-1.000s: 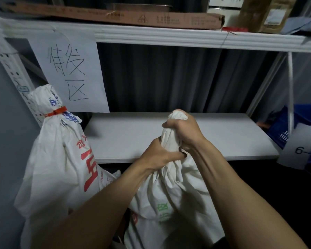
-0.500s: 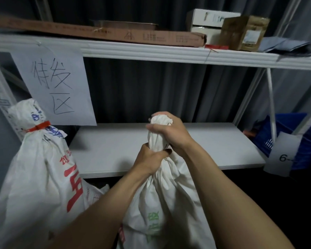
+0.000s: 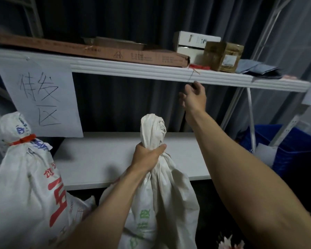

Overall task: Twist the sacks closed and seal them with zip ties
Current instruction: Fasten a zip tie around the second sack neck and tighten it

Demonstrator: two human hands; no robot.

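A white sack with green print stands in front of the lower shelf, its neck twisted into a rope that sticks up. My left hand grips that twisted neck just below the top. My right hand is raised, empty, fingers loosely spread, just under the edge of the upper shelf. Red zip ties lie on that shelf edge right above the hand. A second white sack with red characters stands at the left, its neck closed with a red zip tie.
A long brown carton, white boxes, a brown box and grey cloth sit on the upper shelf. A paper sign hangs at left. The lower white shelf is behind the sack. Blue crates stand at right.
My right hand let go of the sack's twisted top and rose to the upper shelf edge. My left hand keeps its grip on the neck. The view tilted upward.
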